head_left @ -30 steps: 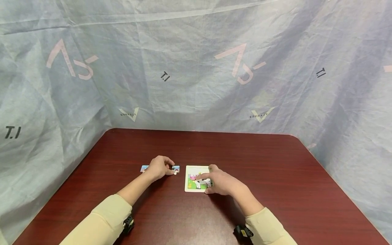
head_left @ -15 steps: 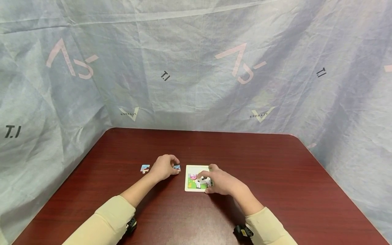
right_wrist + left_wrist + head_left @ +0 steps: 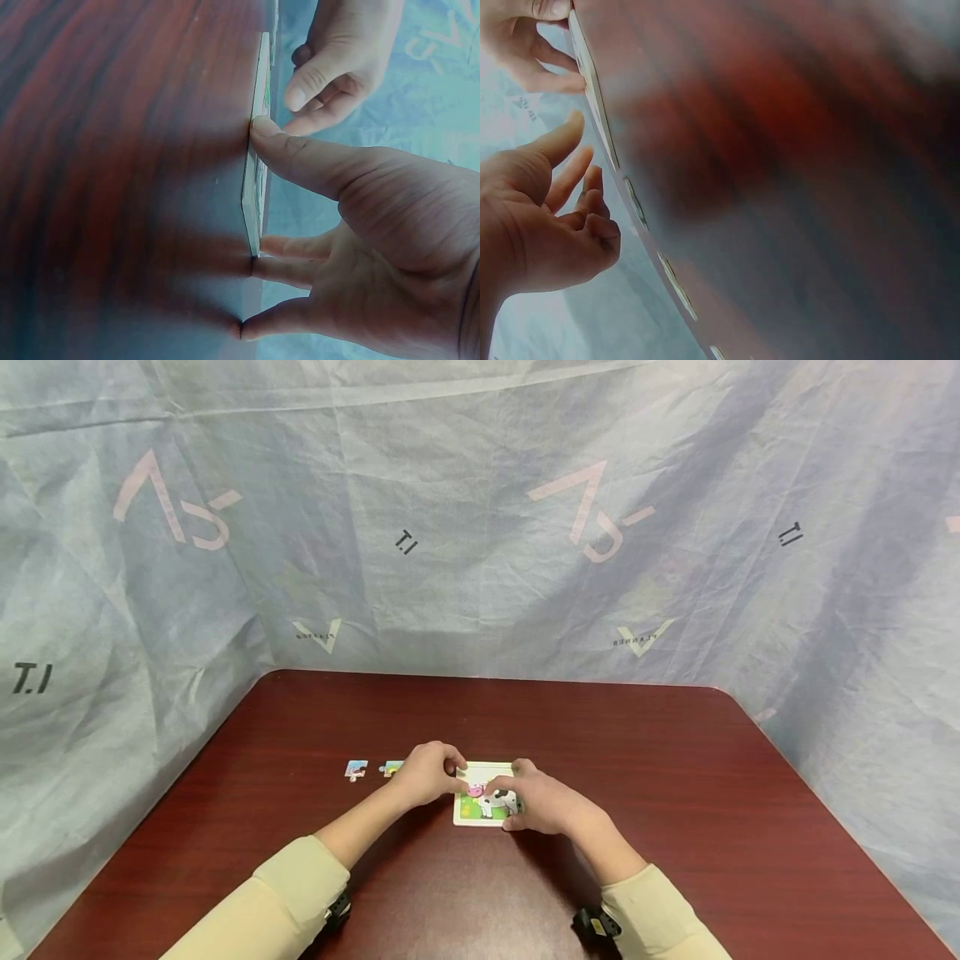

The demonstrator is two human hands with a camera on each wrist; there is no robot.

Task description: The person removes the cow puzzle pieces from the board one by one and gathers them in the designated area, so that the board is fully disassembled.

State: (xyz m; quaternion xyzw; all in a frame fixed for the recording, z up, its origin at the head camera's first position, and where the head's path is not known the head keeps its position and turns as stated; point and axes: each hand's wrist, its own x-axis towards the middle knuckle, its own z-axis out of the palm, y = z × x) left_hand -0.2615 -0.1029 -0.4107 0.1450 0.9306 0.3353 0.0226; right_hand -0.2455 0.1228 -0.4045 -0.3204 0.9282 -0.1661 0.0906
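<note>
A cow jigsaw puzzle in a pale square tray lies flat on the dark red table. My right hand grips the tray's right side, thumb on the near edge and fingers at the far edge; the right wrist view shows its thumb against the rim. At the tray's left edge hovers my left hand, thumb and index finger apart, with no piece visible between them in the left wrist view. Left of that hand lie two small puzzle pieces, a blue one and another partly covered by the hand.
The reddish-brown table has rounded far corners. A grey printed cloth hangs behind it and along both sides. In the left wrist view a thin puzzle piece lies flat between the tray and the other pieces.
My left hand has moved right, from the loose piece nearest the tray to the tray's left edge. The middle loose piece has come into view behind it. My right hand stays on the tray.
</note>
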